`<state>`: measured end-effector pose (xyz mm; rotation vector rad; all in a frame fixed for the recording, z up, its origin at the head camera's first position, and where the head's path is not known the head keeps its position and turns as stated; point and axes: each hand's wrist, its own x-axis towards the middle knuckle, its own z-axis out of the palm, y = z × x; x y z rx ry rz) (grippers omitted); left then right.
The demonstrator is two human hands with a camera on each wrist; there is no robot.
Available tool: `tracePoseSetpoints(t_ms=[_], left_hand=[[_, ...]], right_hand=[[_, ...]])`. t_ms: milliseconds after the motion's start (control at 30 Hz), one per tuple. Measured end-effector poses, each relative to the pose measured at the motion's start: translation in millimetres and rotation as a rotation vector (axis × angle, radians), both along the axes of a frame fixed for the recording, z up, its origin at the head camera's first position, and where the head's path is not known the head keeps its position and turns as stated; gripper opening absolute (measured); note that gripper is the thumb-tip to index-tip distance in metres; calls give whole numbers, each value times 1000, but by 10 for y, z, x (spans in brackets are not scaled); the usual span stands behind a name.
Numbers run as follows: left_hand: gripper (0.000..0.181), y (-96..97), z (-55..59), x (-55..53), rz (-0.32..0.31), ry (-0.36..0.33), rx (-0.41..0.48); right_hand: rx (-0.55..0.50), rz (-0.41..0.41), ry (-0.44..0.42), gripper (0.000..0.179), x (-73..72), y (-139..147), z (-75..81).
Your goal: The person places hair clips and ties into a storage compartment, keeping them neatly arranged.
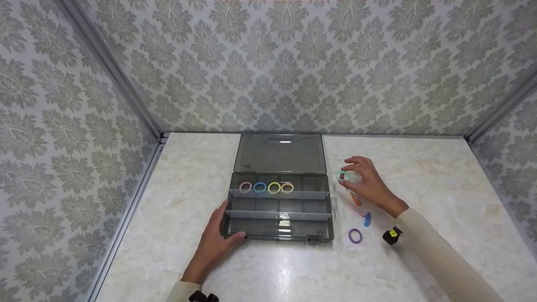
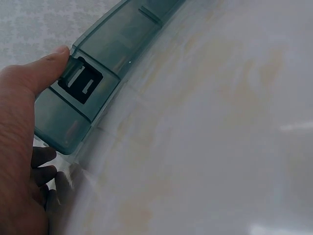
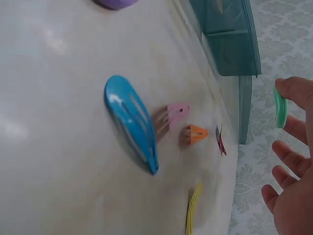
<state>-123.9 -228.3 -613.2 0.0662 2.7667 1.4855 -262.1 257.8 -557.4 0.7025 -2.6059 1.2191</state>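
Observation:
A grey see-through divider box (image 1: 260,226) lies with its lid (image 1: 279,155) folded back. My left hand (image 1: 213,245) grips its near left corner, the thumb on the front wall by a latch and the fingers along the side. To the right of the box, my right hand (image 1: 369,182) pinches a green hair tie (image 3: 281,107) between thumb and index finger, held above the table. In the box's back compartment a pink hair tie (image 1: 240,187), a blue one (image 1: 254,187), a yellow one (image 1: 269,188) and a peach one (image 1: 282,188) stand in a row.
On the table right of the box lie a purple hair tie (image 1: 350,236), a blue snap clip (image 3: 128,115), a pink clip (image 3: 177,112), an orange clip (image 3: 196,133), a red clip (image 3: 221,144) and a yellow clip (image 3: 193,208). Patterned walls (image 1: 285,63) enclose the table.

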Motion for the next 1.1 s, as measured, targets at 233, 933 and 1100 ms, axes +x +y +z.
tracePoseSetpoints(t_ms=[233, 933, 1100], left_hand=[[111, -14, -14, 21, -8, 23, 7], [112, 40, 21, 6, 25, -56, -30], [112, 32, 11, -7, 15, -38, -28]], right_hand=[[31, 66, 3, 32, -42, -210, 84], [70, 172, -91, 20, -29, -549, 127], [106, 187, -85, 21, -44, -599, 118]])
